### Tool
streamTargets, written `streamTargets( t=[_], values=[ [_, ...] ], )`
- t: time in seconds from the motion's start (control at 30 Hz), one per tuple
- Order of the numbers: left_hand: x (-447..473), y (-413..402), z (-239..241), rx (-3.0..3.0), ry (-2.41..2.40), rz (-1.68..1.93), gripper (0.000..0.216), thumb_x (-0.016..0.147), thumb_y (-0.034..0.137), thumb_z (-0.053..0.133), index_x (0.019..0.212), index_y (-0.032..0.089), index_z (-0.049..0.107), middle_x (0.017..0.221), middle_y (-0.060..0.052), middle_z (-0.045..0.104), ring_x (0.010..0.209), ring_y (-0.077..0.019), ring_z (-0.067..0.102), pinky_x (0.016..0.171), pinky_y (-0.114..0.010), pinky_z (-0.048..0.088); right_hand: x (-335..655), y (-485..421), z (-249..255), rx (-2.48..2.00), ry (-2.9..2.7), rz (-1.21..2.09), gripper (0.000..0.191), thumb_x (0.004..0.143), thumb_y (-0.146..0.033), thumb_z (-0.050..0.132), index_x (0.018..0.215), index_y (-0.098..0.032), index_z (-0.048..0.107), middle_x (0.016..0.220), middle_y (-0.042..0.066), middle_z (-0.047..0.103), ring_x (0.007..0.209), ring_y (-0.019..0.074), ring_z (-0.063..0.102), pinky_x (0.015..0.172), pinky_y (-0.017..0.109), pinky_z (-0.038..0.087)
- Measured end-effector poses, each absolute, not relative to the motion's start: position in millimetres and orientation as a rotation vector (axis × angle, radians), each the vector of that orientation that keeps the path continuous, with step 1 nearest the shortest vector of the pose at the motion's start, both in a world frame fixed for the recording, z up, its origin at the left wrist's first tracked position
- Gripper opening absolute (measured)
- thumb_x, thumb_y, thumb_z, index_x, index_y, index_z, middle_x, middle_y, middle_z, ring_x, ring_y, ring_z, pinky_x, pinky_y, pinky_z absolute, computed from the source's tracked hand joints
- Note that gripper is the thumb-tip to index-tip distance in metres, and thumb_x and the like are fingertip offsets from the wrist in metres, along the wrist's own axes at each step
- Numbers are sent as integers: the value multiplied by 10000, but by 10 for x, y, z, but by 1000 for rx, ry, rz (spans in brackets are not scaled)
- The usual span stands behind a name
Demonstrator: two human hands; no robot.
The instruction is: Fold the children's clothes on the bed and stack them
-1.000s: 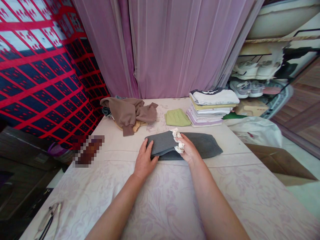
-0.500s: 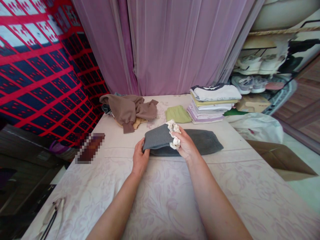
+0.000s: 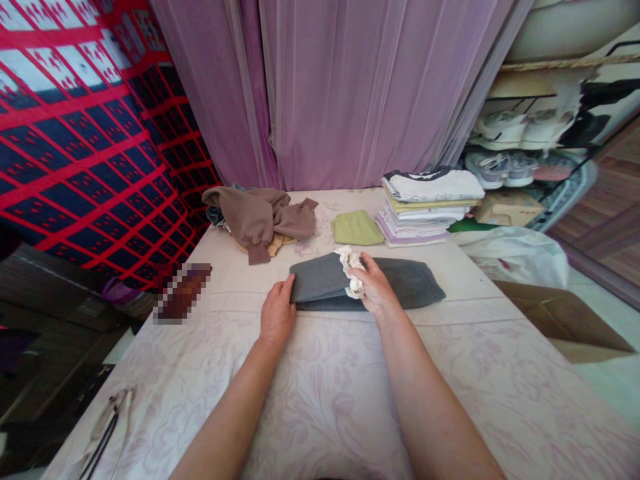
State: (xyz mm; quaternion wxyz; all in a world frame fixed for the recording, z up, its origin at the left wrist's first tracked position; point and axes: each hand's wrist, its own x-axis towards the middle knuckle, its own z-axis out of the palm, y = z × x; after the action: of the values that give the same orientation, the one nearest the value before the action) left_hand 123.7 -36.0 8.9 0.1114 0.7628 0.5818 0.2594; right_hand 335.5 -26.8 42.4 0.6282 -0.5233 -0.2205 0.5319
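A pair of grey pants point(image 3: 317, 279) lies folded over on itself across the bed, its ruffled white trim point(image 3: 353, 267) on top near the middle. My right hand point(image 3: 377, 287) grips the folded-over end at that trim, thumb and fingers pinching the cloth. At the left fold, my left hand point(image 3: 279, 312) holds the edge between thumb and fingers. The lower layer reaches out to the right beyond my right hand, flat on the sheet. Behind the pants sits a small folded green garment point(image 3: 357, 228).
A tall stack of folded clothes point(image 3: 430, 203) stands at the back right. Rumpled brown clothing point(image 3: 255, 217) is heaped at the back left. Purple curtains point(image 3: 350, 100) hang behind the bed point(image 3: 320, 400). A cardboard box point(image 3: 560, 317) and shoe shelves lie to the right; a cord point(image 3: 107, 430) rests front left.
The folded-over part of the pants has come down lower and flatter onto the layer beneath. Both hands have moved down slightly with it, still at the fold and the trim.
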Motion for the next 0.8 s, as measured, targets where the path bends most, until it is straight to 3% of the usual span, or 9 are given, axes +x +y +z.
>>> streamTargets(
  t=[0.17, 0.27, 0.37, 0.53, 0.63, 0.8],
  values=[
    [1195, -337, 65, 2247, 1708, 732, 653, 726, 45, 492, 1353, 224, 456, 1185, -93, 600, 1061, -241, 575, 951, -379, 450, 3388, -233, 354, -1179, -517, 1211, 870, 516, -185, 722, 1333, -243, 426, 912, -5, 694, 640, 128, 587, 496, 201, 420],
    [1183, -318, 67, 2147, 1687, 814, 541, 794, 191, 546, 1330, 214, 474, 1141, -95, 614, 1010, -237, 600, 921, -376, 470, 3390, -216, 343, -1159, -528, 1207, 792, 513, -223, 731, 1264, -249, 483, 900, -16, 688, 634, 124, 579, 496, 203, 415],
    [1220, -307, 96, 2123, 1735, 798, 579, 789, 309, 597, 1339, 189, 463, 1144, -117, 589, 1025, -260, 590, 929, -392, 461, 3397, -218, 338, -1143, -535, 1234, 686, 502, -237, 738, 1161, -233, 548, 818, -34, 674, 587, 112, 552, 475, 199, 395],
    [1304, -300, 165, 2123, 1808, 667, 626, 754, 198, 580, 1363, 181, 438, 1152, -126, 557, 1073, -280, 570, 953, -399, 442, 3402, -243, 377, -1114, -571, 1228, 606, 504, -240, 749, 1086, -231, 579, 819, -45, 670, 587, 96, 546, 484, 189, 398],
    [1309, -315, 185, 2107, 1805, 679, 628, 773, 231, 586, 1375, 180, 418, 1171, -134, 545, 1067, -286, 572, 934, -413, 454, 3383, -254, 433, -1099, -568, 1228, 592, 521, -246, 744, 1087, -243, 573, 863, -36, 674, 624, 106, 564, 489, 193, 398],
    [1342, -353, 237, 2324, 1651, 903, 698, 744, 268, 668, 1386, 195, 405, 1387, -152, 429, 1267, -321, 426, 1043, -446, 363, 3266, -276, 525, -976, -610, 1279, 474, 553, -267, 747, 1004, -234, 602, 805, -47, 659, 590, 95, 543, 461, 184, 381]
  ],
)
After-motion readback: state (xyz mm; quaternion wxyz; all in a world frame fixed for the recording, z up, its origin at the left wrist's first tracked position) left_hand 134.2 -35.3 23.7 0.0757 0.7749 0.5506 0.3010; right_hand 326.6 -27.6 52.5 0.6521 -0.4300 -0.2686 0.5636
